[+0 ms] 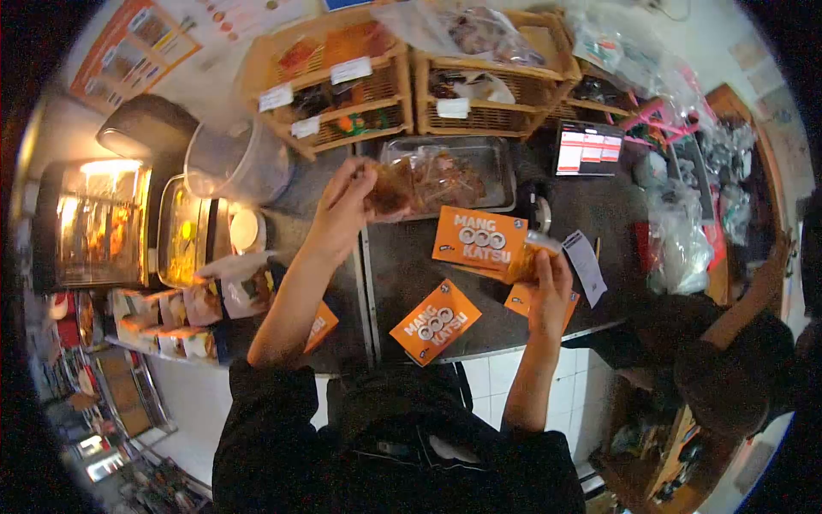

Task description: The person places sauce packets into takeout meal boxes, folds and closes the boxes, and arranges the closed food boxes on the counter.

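My left hand (347,197) is closed on a small clear plastic packet with brown contents (392,187), held over the front left part of a metal tray (511,184) of similar packets. My right hand (550,278) grips a small clear packet with yellowish contents (524,261), beside the right end of an orange box (479,236) marked MANG KATSU. A second orange box (435,322) lies tilted on the dark counter (390,283). Under my right hand lies another orange box (521,300), partly hidden, and one more (321,327) is behind my left forearm.
Wooden racks (402,86) stand along the back. A tablet (589,150) and a paper slip (586,267) are at the right. Leftward are a clear tub (235,163), a yellow-filled tray (184,236) and a lit glass case (103,223). A co-worker's arm (753,300) shows far right.
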A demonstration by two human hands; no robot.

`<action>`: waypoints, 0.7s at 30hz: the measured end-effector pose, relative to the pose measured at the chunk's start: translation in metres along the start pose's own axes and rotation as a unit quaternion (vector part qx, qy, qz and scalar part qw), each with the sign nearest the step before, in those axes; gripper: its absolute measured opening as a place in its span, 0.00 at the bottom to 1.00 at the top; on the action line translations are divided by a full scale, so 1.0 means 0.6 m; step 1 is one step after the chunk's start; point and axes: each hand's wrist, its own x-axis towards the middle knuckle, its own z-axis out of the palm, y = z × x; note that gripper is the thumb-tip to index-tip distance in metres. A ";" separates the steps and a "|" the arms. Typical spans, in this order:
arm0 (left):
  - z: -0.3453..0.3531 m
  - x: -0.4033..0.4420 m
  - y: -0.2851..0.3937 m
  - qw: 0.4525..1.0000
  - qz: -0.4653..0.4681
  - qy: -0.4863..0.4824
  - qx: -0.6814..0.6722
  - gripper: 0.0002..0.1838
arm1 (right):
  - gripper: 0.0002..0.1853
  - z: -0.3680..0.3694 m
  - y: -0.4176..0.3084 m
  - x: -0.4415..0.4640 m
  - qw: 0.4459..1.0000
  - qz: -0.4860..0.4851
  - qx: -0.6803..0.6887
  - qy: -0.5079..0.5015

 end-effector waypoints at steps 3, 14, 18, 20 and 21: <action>-0.050 -0.090 -0.047 0.989 -0.043 0.023 -0.138 0.15 | 0.11 0.013 0.000 0.060 0.995 -0.043 -0.051 -0.073; -0.199 -0.462 -0.173 0.951 0.005 0.310 0.001 0.17 | 0.14 0.155 -0.007 0.132 0.982 -0.073 0.000 -0.173; -0.301 -0.511 -0.156 0.915 0.051 0.400 0.008 0.12 | 0.15 0.138 0.035 0.097 0.985 -0.036 -0.023 -0.167; -0.341 -0.505 -0.134 0.917 0.091 0.388 -0.006 0.14 | 0.15 0.131 0.052 0.054 0.991 -0.045 -0.024 -0.126; -0.359 -0.496 -0.119 0.917 0.094 0.387 -0.001 0.15 | 0.15 0.124 0.058 0.036 0.993 -0.051 -0.025 -0.103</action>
